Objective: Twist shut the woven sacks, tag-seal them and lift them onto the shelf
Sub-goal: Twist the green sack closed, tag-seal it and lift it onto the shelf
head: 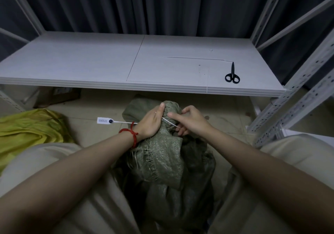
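Step in hand: tag-sealing. The twist is made and the seal is not yet closed.

- Frame 9 o'clock: yellow sack, slumped on the floor. No twist or tag shows on it, so it probably awaits its turn.
- 9 o'clock of the twisted neck: tag seal. Its numbered label sticks out to the left, and its white strap runs behind your wrist and across the neck.
- Left hand, red cord at the wrist: fingers curled tight round the neck, thumb up, keeping the twist.
- Green sack: stands on the floor between your knees, below the shelf edge. The neck is bunched at its 12 o'clock.
- Right hand, at 3 o'clock of the neck: the lower fingers pinch the strap's free end, and the forefinger lies straight along the neck.
- Frame 2 o'clock: scissors, closed, lying on the shelf.

Next move, as judged: carry the free end round the neck to the label's lock, thread it and pull it snug. Don't let your left grip slacken, or the twist will unwind. Trimming and lifting come after.

Count: sacks 2 (1 green, 1 yellow), tag seals 1, scissors 1, shelf boards 1, hands 2.
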